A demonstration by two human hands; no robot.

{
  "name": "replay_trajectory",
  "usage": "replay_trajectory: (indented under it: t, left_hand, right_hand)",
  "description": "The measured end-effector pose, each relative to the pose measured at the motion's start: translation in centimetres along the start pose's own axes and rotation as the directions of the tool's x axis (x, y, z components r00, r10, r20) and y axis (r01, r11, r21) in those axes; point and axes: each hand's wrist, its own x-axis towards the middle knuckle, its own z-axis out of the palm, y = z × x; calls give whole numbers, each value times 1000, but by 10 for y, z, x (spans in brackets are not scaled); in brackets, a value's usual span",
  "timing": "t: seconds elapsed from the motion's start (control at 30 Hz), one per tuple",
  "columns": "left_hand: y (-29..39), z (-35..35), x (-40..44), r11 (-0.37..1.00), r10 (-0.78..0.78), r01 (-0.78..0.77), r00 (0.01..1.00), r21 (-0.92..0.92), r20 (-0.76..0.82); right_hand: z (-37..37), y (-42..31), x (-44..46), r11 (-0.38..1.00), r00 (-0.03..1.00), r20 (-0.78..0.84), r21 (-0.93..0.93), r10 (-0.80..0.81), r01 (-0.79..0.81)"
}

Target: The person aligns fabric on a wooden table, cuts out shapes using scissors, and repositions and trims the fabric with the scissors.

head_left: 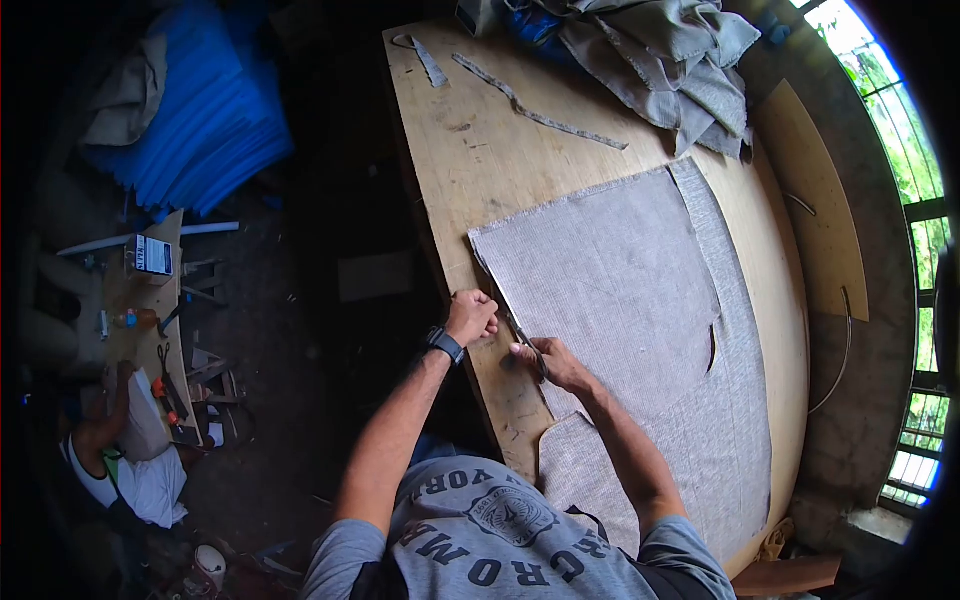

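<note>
The grey cloth (610, 270) lies spread over the middle of the worktop (465, 185), and the work seems to be partway through trimming its near-left edge. At about 8 o'clock from the cloth's middle, the right hand (564, 368) is closed around the scissors (517, 330), whose blades point towards 11 o'clock along that edge; how far apart the blades stand is too small to tell. The left hand (472, 318) is just beside them at 9 o'clock, fingers curled in, though I cannot tell whether they pinch any cloth. A long strip (518, 108) and a short strip (433, 68) lie apart at 11 o'clock, probably offcuts, so some trimming looks done. The edge towards 10 o'clock appears to remain, and a dark slit (713, 348) shows at 4 o'clock. A rounded flap (575, 465) lies at 7 o'clock, and a crumpled heap of cloth (665, 65) rests near 12 o'clock.
</note>
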Motion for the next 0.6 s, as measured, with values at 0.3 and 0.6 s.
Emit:
replay_trajectory:
  t: [0.3,0.6]
  left_hand:
    - [-3,-1,0,999,17,-17,1000,-30,15]
    - [-1,0,-4,996,71,-72,997,-55,-27]
  right_hand:
    - [0,3,5,998,1000,23,-54,-10,12]
    - [3,-3,29,994,997,-29,-86,-70,67]
